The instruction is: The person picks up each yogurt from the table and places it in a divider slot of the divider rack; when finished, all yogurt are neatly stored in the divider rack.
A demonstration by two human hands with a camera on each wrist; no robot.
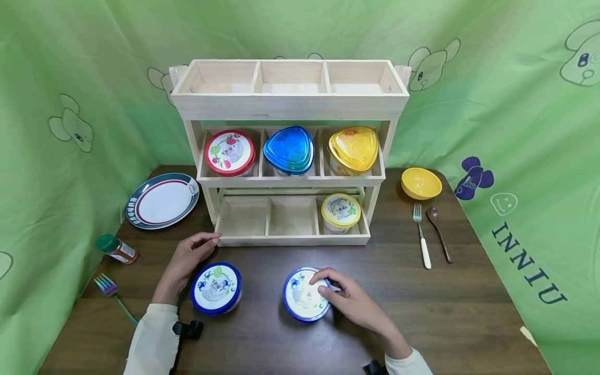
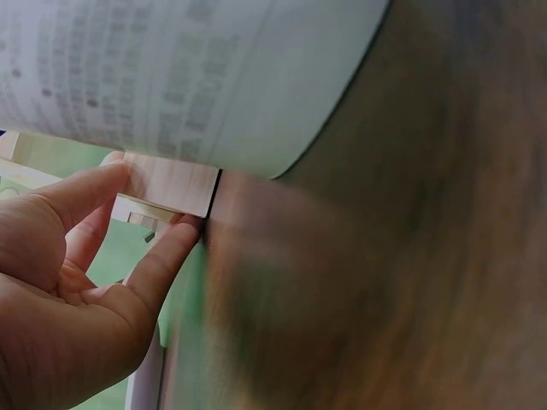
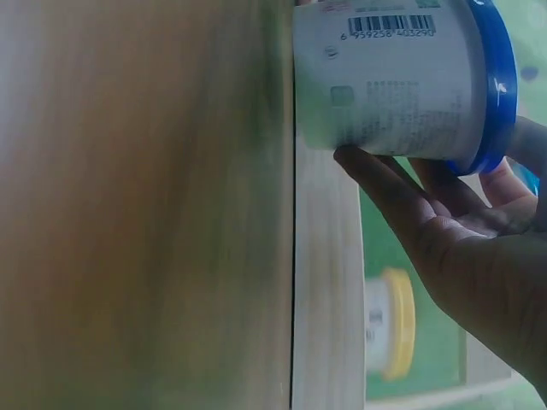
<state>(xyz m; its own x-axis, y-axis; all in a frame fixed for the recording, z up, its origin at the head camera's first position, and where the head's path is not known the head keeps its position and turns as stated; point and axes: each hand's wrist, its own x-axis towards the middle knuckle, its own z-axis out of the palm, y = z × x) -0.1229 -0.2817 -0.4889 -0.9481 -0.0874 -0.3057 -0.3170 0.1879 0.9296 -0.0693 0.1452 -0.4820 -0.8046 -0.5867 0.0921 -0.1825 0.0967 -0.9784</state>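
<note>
At the front left corner of the wooden rack [image 1: 292,241], my left hand [image 1: 189,259] pinches the bottom tray's edge. The left wrist view shows its thumb and fingers on either side of the pale wooden corner [image 2: 175,184]. My right hand [image 1: 351,302] holds a white tub with a blue lid [image 1: 304,299], thumb and forefinger over the lid. In the right wrist view, other fingers lie along that tub's printed side [image 3: 393,94], which carries a barcode. A second blue-lidded tub [image 1: 215,289] stands upright on the table, just right of my left forearm.
Red-, blue- and yellow-lidded tubs fill the middle tier; a yellow-lidded tub [image 1: 341,212] sits bottom right. Left are a plate [image 1: 161,200], a green-capped spice jar [image 1: 117,249] and a fork [image 1: 114,298]. Right are a yellow bowl [image 1: 421,183], white-handled fork [image 1: 423,245] and brown spoon [image 1: 438,234].
</note>
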